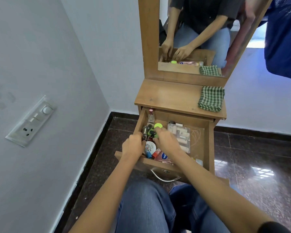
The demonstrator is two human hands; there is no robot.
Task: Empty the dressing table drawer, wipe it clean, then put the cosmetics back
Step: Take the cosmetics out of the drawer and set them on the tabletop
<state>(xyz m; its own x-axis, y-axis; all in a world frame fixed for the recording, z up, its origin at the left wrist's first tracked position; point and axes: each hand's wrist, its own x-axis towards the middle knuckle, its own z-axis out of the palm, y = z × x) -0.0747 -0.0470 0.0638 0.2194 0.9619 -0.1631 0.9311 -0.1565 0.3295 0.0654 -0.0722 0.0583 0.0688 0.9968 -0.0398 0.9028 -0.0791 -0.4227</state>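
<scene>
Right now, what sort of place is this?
Probably a home bedroom or dressing corner: a wooden dressing table with a tall mirror, its open drawer full of cosmetics, and a wall switchboard.

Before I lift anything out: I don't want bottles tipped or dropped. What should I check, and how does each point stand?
1. Drawer pulled fully open: ok.
2. Bare room on the tabletop for set-down: ok.
3. Checked cloth ready on the tabletop: ok.
4. Perfume bottle upright in the back left corner: ok.
5. Left hand and right hand firmly gripping the small bottles: cannot tell.
6. Drawer emptied for wiping: not ok, cosmetics inside.
</scene>
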